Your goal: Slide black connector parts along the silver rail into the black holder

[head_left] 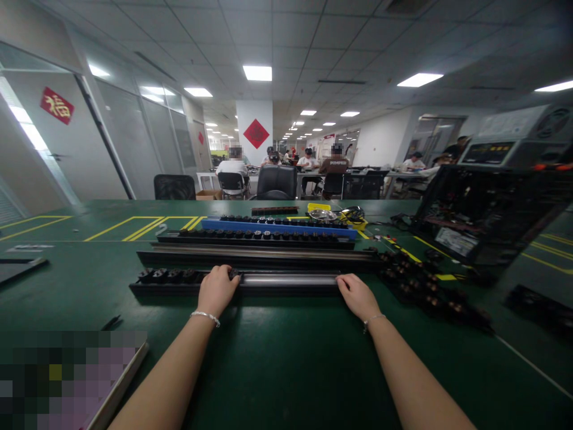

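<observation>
A long black channel strip (286, 291) lies crosswise on the green table in front of me. Black socket-like modules (174, 275) fill its left part, while the rest shows a bare metallic surface. My left hand (218, 291) is closed over the module nearest the middle, its fingers curled down at the strip. At the strip's right end, my right hand (357, 295) pinches the edge between thumb and fingers. Behind it lie an empty-looking channel strip (268, 255), a strip filled with modules (255, 236) and a blue strip (215, 224).
To the right is a heap of loose black modules (430, 286); an open computer case (474, 209) stands behind it. A yellow tray and metal dish (323, 215) sit at the back. A pixelated flat object (111, 382) lies front left. Several people sit at far tables.
</observation>
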A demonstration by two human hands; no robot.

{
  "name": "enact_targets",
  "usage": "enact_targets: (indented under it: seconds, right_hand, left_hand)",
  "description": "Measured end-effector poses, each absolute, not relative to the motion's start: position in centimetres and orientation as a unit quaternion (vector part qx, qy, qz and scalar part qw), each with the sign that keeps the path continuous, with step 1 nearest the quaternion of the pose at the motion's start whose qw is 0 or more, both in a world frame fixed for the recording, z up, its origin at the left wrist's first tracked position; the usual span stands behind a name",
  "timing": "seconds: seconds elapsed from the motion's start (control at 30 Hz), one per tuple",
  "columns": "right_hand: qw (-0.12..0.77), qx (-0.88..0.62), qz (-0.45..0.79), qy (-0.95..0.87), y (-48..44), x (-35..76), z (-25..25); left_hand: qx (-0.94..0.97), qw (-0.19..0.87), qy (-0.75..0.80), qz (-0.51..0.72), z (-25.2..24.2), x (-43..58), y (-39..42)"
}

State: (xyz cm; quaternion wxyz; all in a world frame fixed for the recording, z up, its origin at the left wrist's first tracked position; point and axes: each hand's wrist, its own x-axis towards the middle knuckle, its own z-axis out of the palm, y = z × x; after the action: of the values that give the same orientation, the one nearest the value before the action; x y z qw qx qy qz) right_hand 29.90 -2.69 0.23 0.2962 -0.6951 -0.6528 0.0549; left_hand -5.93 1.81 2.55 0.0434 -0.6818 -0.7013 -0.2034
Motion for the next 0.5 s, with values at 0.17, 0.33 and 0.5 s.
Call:
enact_targets:
  seconds: [0.17, 0.33, 0.5]
  right_hand:
    - [0.293, -0.697, 0.058, -0.652, -2.66, 29.95, 0.25]
    - [0.290, -0.694, 0.065, -0.655, -2.55, 30.07, 0.22]
    - [0.296, -0.694, 0.068, -0.652, -2.64, 30.03, 0.30]
  left_hand:
    - [-0.681, 0.037, -0.701, -0.208, 2.52, -5.78, 1.85]
    - [-0.683, 0.029, -0.700, -0.207, 2.76, -5.64, 1.69]
    - [-0.684, 0.030, -0.699, -0.205, 2.74, -5.68, 1.67]
